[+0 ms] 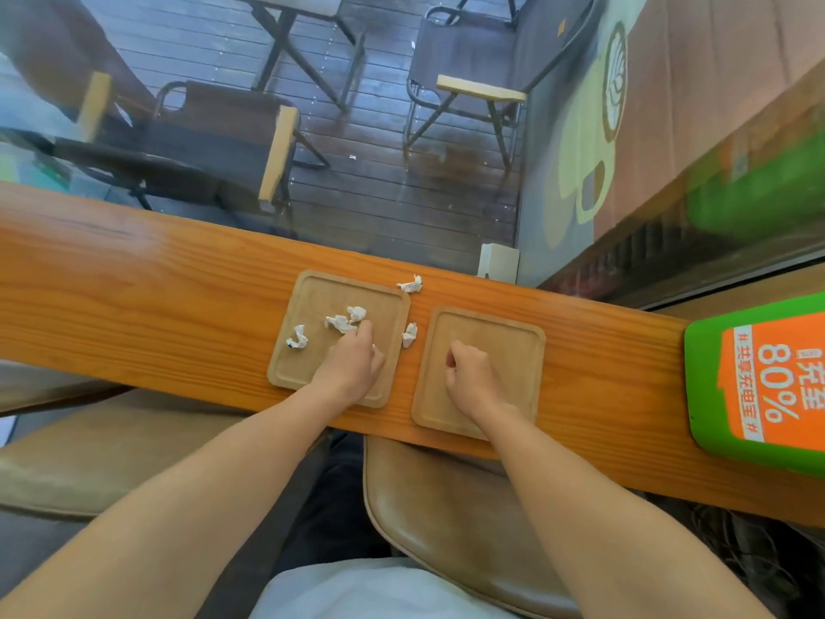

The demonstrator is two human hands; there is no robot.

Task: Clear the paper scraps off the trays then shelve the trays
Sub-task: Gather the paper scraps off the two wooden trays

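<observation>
At the counter [134, 297], the left hand [350, 364] pinches at a scrap [340, 323] on the left tray [312, 288]; the right hand [468, 377] rests curled shut. Scraps look feather-light, crushable; fingertip pinches should do.

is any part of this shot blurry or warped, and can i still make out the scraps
Head view: wide-angle warp bows the wooden counter; the green object at upper right is motion-smeared; window glass adds hazy reflections. The paper scraps on the left tray stay sharp, evenly lit.
</observation>
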